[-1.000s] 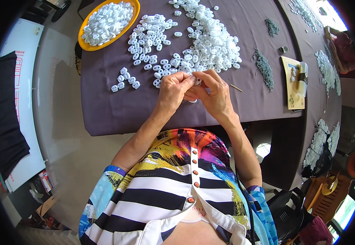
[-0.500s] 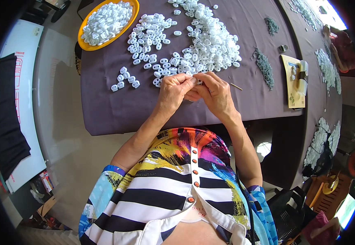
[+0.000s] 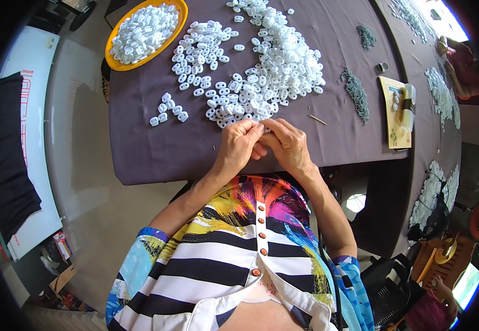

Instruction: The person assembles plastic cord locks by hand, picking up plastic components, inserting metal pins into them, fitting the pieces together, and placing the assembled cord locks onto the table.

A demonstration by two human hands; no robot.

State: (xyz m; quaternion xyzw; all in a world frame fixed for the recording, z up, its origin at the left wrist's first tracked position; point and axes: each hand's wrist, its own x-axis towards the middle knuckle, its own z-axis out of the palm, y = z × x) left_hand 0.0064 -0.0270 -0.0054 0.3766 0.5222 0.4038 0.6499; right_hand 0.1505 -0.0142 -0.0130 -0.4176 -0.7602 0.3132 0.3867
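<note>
My left hand (image 3: 235, 144) and my right hand (image 3: 290, 144) meet at the fingertips over the near part of the table, both closed in a pinch. Between them a bit of a small white cord stopper (image 3: 266, 130) shows; the fingers hide most of it. Just beyond my fingertips lies a big heap of white two-hole cord stoppers (image 3: 292, 63), its near end almost touching my left fingers. A looser group of the same pieces (image 3: 198, 52) spreads to its left. Several assembled-looking stoppers (image 3: 167, 110) lie apart, further left.
An orange-yellow tray (image 3: 183, 25) heaped with white pieces stands at the far left. Right of the heap are a thin brass-coloured stick (image 3: 318, 119), grey spring-like piles (image 3: 356, 94) and a yellow card (image 3: 392, 118) with a clear case. Another person's arm (image 3: 460, 83) shows at the right.
Both hands have drawn back from the heap toward my body, still pinched together. The near end of the heap and a tiny stick on the cloth are now uncovered.
</note>
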